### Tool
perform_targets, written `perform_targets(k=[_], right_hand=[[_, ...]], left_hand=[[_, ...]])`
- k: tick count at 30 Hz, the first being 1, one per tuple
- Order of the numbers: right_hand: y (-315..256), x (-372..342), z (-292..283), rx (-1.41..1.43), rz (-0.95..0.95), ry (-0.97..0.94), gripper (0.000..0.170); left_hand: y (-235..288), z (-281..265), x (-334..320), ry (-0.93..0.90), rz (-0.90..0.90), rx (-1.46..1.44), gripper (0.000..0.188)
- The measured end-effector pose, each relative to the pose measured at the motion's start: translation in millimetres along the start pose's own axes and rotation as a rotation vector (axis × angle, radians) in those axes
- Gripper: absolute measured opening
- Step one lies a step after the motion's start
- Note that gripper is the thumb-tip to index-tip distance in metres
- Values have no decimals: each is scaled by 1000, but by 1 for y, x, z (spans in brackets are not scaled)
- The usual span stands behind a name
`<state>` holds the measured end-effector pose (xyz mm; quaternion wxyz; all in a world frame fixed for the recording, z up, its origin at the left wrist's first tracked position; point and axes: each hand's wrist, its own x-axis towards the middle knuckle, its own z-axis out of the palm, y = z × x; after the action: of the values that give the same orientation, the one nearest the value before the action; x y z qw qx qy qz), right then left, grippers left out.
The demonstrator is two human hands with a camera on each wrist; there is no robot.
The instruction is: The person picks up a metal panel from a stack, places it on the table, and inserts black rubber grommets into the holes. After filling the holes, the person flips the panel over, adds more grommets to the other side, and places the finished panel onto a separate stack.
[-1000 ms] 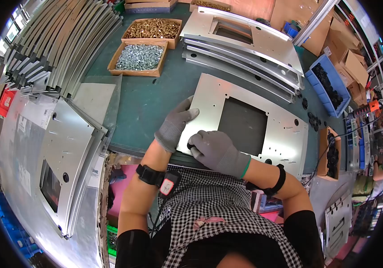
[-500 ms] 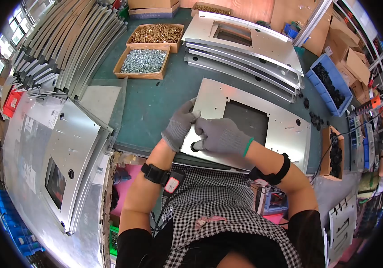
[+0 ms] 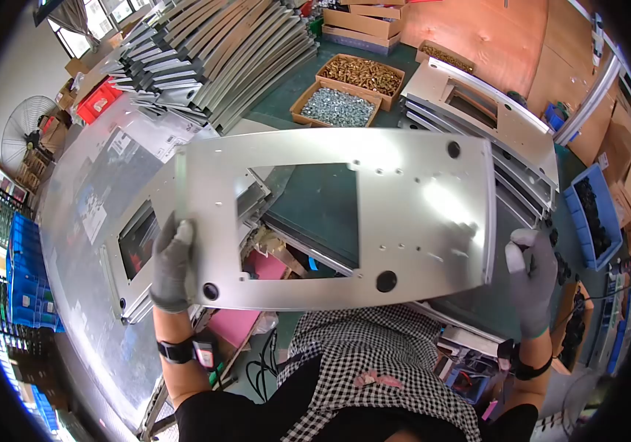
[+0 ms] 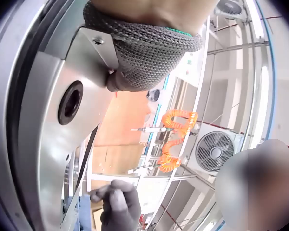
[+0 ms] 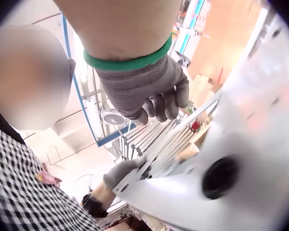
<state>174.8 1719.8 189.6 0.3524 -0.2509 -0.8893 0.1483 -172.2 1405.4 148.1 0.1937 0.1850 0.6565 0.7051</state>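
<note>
A silver metal panel (image 3: 308, 221) with a large rectangular cutout is held up above the bench in the head view. My gloved left hand (image 3: 173, 261) grips its left edge, thumb on the face. Black round grommets (image 3: 387, 281) sit in holes near its edges; one grommet (image 4: 70, 102) shows close by the left hand (image 4: 144, 53) in the left wrist view. To the right of the panel, apart from it, is my gloved right hand (image 3: 531, 280), fingers bent loosely with nothing seen in them. The right wrist view shows that hand (image 5: 142, 91) beside the panel (image 5: 260, 144).
Stacked panels (image 3: 131, 243) lie on the left table, with curved panels (image 3: 234, 59) behind. Boxes of silver parts (image 3: 339, 107) and brass parts (image 3: 363, 74) stand at the back. More panels (image 3: 507, 118) and a blue bin (image 3: 595, 214) are at the right.
The panel has been lifted off the bench and moved left, carried by my left hand. My right hand has left the panel's left corner and moved to the far right. The head view has shifted.
</note>
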Motion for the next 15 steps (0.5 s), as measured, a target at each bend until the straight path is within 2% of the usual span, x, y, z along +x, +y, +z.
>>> perform_targets(k=[3, 5, 8, 11, 13, 15], right_hand=[[5, 8, 6, 100, 83, 25, 11], [10, 15, 19, 152, 86, -4, 10], [6, 25, 39, 230, 105, -142, 9], [2, 34, 54, 160, 10, -170, 9], [7, 36, 60, 208, 16, -167, 10], [6, 41, 57, 249, 93, -221, 11]], left_hand=[[10, -108, -19, 195, 63, 112, 47], [12, -156, -34, 255, 35, -38, 48], [0, -237, -53, 415, -5, -20, 48], [-15, -293, -58, 563, -27, 52, 44], [-38, -352, -47, 521, -140, 376, 43], [-51, -377, -33, 503, -234, 764, 42]])
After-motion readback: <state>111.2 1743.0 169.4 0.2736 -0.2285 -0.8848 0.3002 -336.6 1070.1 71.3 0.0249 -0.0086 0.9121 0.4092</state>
